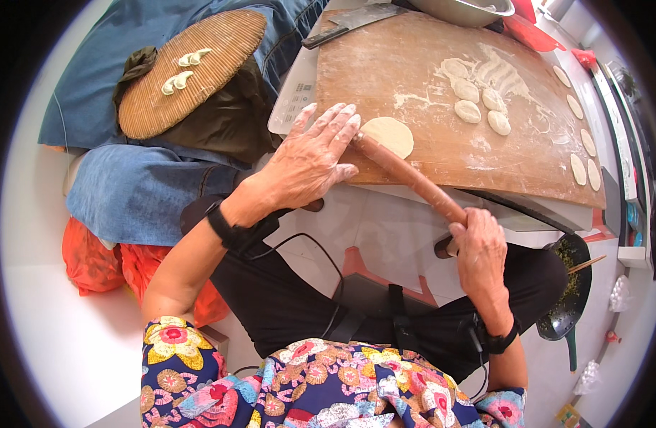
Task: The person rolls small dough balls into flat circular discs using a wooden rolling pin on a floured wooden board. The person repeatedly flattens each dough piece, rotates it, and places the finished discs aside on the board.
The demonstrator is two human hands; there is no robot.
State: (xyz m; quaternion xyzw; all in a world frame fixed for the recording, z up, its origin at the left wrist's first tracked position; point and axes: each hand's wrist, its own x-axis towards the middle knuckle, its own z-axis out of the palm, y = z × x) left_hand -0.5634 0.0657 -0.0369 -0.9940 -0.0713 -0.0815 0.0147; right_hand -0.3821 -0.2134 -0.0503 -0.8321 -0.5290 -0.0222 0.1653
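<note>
My right hand (pixel 480 249) grips the near end of a wooden rolling pin (pixel 408 174), which slants over the front edge of a floured wooden board (pixel 371 69). At the pin's far end is my left hand (pixel 317 152), fingers spread, straight and dusted with flour; whether it touches the pin is hard to tell. A round, flat dough wrapper (pixel 389 136) lies on the board just beyond the pin, partly covered by it. Several small flattened dough pieces (pixel 467 111) sit farther back in scattered flour (pixel 499 72). More rolled wrappers (pixel 578 168) rest along the board's right side.
A cleaver (pixel 355 24) and a metal bowl (pixel 467 10) occupy the back of the board. On the left, a round reed tray (pixel 221 53) holds several dumplings (pixel 177 83) over denim cloth (pixel 146 190). A pan of chopped green filling (pixel 566 291) with chopsticks (pixel 587 264) stands right of my knee.
</note>
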